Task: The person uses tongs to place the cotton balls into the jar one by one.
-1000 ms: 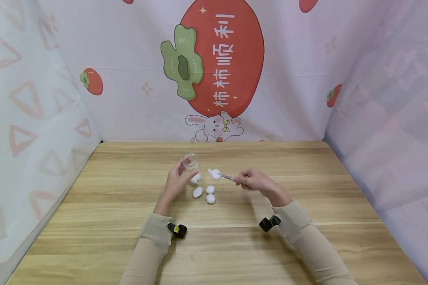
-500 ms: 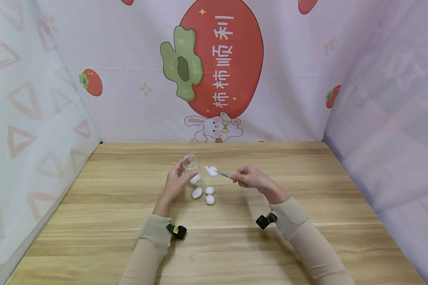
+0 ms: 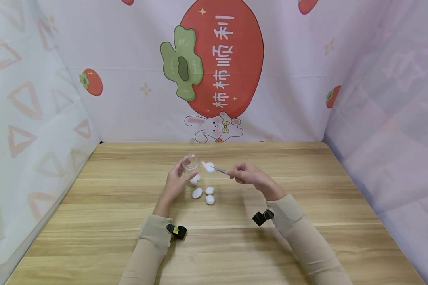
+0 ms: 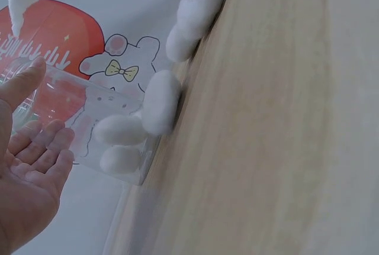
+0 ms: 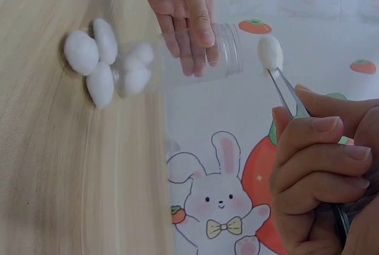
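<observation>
My left hand (image 3: 175, 180) curls its fingers and thumb round a clear, open-topped jar (image 5: 160, 65) standing on the table. Several white cotton balls (image 4: 120, 131) lie at the bottom of the jar. With my right hand (image 3: 251, 175) I pinch metal tweezers (image 5: 286, 92), whose tips hold a cotton ball (image 5: 270, 52). In the right wrist view that ball is just beyond the jar's threaded mouth, raised off the table. Three loose cotton balls (image 3: 209, 200) sit on the table in front of the jar.
The wood-grain table (image 3: 214, 253) reaches back to a printed cloth backdrop (image 3: 128, 107) with a rabbit and persimmons. Pale cloth hangs (image 3: 32, 118) along the left and right sides. A small black camera (image 3: 178, 231) is strapped to each wrist.
My right hand has moved left and a little away from me, bringing the tweezers and their cotton ball up close beside the jar's mouth. The left hand and jar stay put.
</observation>
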A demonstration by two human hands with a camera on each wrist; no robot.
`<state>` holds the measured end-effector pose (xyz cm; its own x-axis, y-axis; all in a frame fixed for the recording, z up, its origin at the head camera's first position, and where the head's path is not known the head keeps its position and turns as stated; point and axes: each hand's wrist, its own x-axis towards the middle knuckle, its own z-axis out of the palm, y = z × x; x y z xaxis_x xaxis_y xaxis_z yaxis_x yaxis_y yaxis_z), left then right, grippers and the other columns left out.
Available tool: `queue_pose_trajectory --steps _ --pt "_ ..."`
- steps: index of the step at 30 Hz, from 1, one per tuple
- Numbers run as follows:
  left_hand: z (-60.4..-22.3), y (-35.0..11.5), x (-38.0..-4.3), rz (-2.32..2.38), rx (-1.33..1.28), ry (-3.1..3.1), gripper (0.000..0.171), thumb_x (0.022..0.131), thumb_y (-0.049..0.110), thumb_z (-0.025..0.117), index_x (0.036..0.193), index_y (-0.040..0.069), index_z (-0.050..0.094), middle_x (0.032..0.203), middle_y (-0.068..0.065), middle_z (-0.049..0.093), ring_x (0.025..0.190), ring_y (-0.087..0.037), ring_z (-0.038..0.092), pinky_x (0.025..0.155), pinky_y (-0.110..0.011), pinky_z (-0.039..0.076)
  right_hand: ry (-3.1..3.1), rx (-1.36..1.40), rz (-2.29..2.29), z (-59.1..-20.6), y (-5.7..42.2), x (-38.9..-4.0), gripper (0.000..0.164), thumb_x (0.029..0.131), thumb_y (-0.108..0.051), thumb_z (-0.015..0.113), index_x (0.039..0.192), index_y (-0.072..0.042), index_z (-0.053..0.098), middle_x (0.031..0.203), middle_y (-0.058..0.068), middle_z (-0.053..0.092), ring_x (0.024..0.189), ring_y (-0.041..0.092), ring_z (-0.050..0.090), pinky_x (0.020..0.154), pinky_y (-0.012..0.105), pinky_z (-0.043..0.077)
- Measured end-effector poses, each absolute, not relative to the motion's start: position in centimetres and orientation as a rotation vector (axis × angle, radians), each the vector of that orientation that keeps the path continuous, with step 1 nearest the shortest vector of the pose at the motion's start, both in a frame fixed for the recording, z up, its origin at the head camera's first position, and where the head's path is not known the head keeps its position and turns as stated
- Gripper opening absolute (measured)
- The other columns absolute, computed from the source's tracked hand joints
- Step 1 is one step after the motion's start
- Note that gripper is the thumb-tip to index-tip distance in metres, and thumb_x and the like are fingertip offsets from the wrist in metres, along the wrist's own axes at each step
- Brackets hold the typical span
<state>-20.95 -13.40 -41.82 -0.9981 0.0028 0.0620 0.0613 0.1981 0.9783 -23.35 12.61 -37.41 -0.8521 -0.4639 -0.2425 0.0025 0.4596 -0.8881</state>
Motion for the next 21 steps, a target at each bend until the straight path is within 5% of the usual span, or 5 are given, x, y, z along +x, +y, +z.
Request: queue_pose_trajectory --steps 21 --pt "-44.9 -13.8 -22.7 -1.965 -0.096 -2.349 0.070 0.086 0.015 0.072 0.146 0.004 0.037 0.150 -0.017 0.045 0.146 -0.031 0.035 0.126 -0.040 0.026 2.271 -0.353 -1.392 -36.3 11.2 -23.8 0.026 0.095 -0.022 0.059 0.082 0.000 0.061 0.051 -0.006 0.037 0.051 0.009 0.033 0.051 0.019 0.026"
